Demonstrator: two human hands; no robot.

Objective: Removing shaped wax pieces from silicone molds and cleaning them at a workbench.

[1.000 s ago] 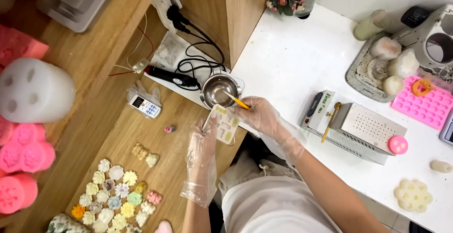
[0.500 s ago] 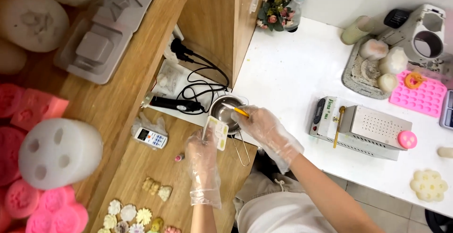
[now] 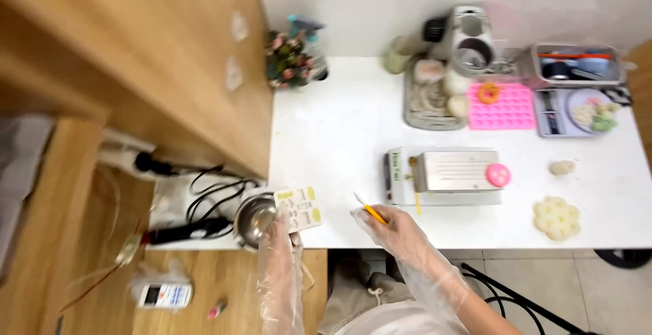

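Steel cup (image 3: 254, 218) sits at the desk (image 3: 339, 138) front edge, just right of the black cables (image 3: 210, 189). Left hand (image 3: 280, 236), in a clear glove, holds a small card (image 3: 299, 207) with yellow patches; fingers closed on its lower edge, card touching or overlapping the cup's right rim. Right hand (image 3: 401, 233), also gloved, pinches a thin yellow-handled tool (image 3: 370, 209); long axis slants up-left, tip pointing toward the card with a clear gap between. Left hand is nearer the cup; right hand sits apart to its right. Further right: white scale (image 3: 448, 172) with pink disc (image 3: 498, 174), pink mould (image 3: 502, 107), pale flower shape (image 3: 555, 217).
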